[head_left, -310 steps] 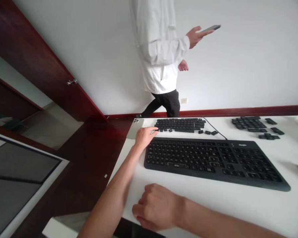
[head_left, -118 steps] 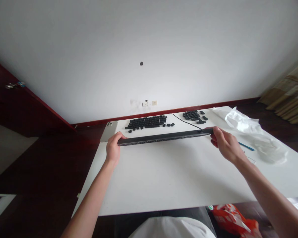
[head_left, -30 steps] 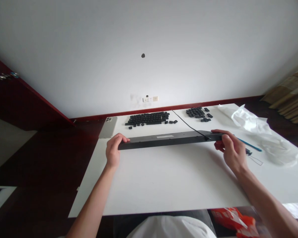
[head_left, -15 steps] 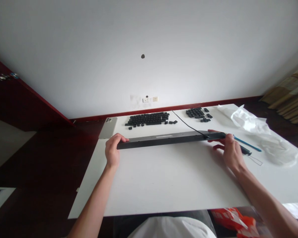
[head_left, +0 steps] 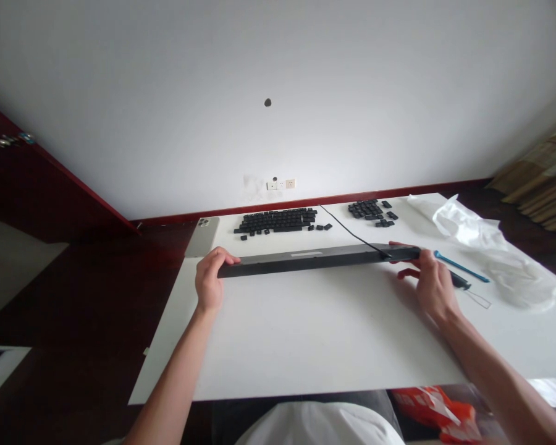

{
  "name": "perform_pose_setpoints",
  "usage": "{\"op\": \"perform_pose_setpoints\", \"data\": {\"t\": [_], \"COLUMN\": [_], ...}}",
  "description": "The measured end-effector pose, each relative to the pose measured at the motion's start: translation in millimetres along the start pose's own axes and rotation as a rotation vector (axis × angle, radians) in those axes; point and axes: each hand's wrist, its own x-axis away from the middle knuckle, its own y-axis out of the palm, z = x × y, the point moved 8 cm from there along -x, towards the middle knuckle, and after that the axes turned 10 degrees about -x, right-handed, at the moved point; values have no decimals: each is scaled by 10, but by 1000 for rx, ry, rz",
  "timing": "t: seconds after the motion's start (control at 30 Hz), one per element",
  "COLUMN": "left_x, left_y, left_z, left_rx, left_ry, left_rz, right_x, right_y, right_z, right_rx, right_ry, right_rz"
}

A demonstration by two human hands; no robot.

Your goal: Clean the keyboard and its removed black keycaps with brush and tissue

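Between my two hands a black keyboard (head_left: pixel 301 262) is held tilted on its long edge above the white table, its back edge and underside towards me. A pale label shows on it, and a black cable (head_left: pixel 347 230) runs from near its right end to the table's far edge. My left hand (head_left: pixel 210 278) grips the left end. My right hand (head_left: pixel 430 278) grips the right end with thumb and fingers. Past the keyboard lie black keycaps (head_left: pixel 278 220) in a large block, with a smaller group of keycaps (head_left: pixel 365 209) to the right.
On the white table (head_left: pixel 315 346), a phone (head_left: pixel 202 237) lies at the left edge. Right of my right hand are a blue stick-like tool (head_left: pixel 463 267), a black-handled tool with a wire loop (head_left: pixel 461 282) and crumpled clear plastic (head_left: pixel 467 225). An orange bag (head_left: pixel 438 411) sits below the front edge.
The camera view has shifted very slightly. Both hands keep the same hold on the keyboard, which stays almost in place.
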Motion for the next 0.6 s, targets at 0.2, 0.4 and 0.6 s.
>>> {"op": "perform_pose_setpoints", "data": {"t": [0.2,0.4,0.6], "left_x": [1,-11,17], "left_y": [-9,-13,2], "left_z": [26,-19,57], "left_rx": [20,-2,52], "left_ry": [35,-23,61], "left_rz": [-6,4,-24], "right_x": [6,3,13], "right_y": [15,0,26], "right_z": [-12,16,-59], "right_rx": [-42,10,-18], "right_ry": [0,12,-35], "right_rz": [-10,-11,-13]}}
